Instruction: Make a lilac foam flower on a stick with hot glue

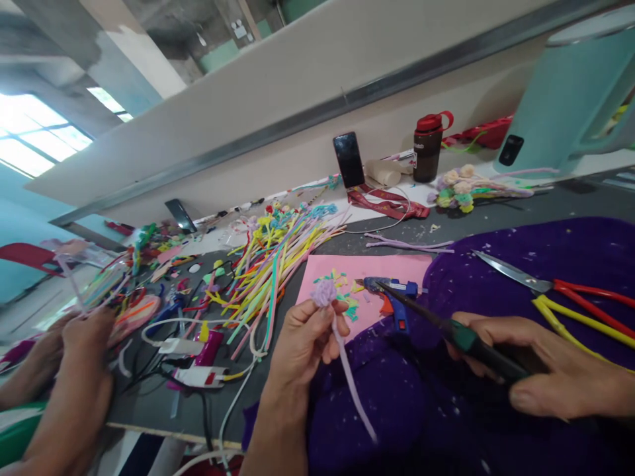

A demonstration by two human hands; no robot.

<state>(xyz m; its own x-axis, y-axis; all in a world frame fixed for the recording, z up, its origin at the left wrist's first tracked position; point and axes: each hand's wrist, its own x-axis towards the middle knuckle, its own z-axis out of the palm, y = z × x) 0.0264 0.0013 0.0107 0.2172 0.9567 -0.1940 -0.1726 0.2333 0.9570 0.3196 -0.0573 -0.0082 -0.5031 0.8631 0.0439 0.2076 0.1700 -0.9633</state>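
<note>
Pinched in the fingers of my left hand (310,334) is a lilac pipe-cleaner flower (323,291), its stem (353,387) hanging down to the lower right. My right hand (536,363) grips a long, tapering dark tool (466,337) with a green-and-black handle; its exact kind is unclear. The tool's tip points left, passing in front of a blue glue gun (397,304). That gun lies partly on a pink sheet (367,266) scattered with small yellow and green clippings (350,305). Dark purple cloth (377,396) spreads beneath both hands.
Scissors (543,285) with red and yellow handles lie at right. Many coloured pipe cleaners (278,258) are heaped left of the pink sheet. Cables and white plugs (198,377) cross the table. Another person's hands (84,337) work at far left. A bottle (428,149) and kettle (560,99) stand behind.
</note>
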